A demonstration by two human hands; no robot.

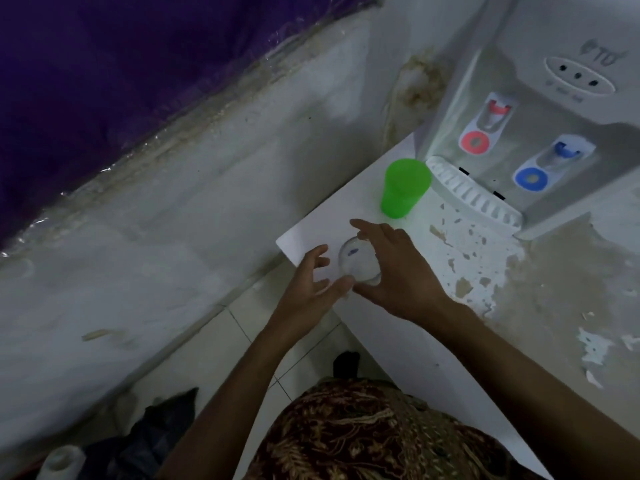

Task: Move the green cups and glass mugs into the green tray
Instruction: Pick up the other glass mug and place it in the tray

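Between the two hands, near the corner of the white worktop (pixel 408 344), stood a glass mug (pixel 358 263), upright and seen from above, with a small dark mark showing through it. The right hand (pixel 398 271) curved over the mug's right side, index finger stretched past its far rim and thumb along its near edge; the fingers were spread and appeared to touch the glass, though a firm grip could not be confirmed. The left hand (pixel 315 282) hovered just left of the mug, fingers apart and loosely curled, its thumb tip meeting the right thumb at the mug's near edge; whether it touched the glass could not be told.

Beyond the right hand's fingertips, well apart from the mug, stood a green cup (pixel 403 192), upright on the same worktop. Just right of that cup lay the white drip grille (pixel 474 195) of a water dispenser (pixel 540 109), which carried a red tap (pixel 493 114) and a blue tap (pixel 566 154). To the right of the right wrist the worktop surface was chipped and stained. Left of the left hand rose a pale, stained wall (pixel 173 220); below both forearms showed a tiled floor (pixel 256 327) and patterned brown clothing (pixel 363 434).
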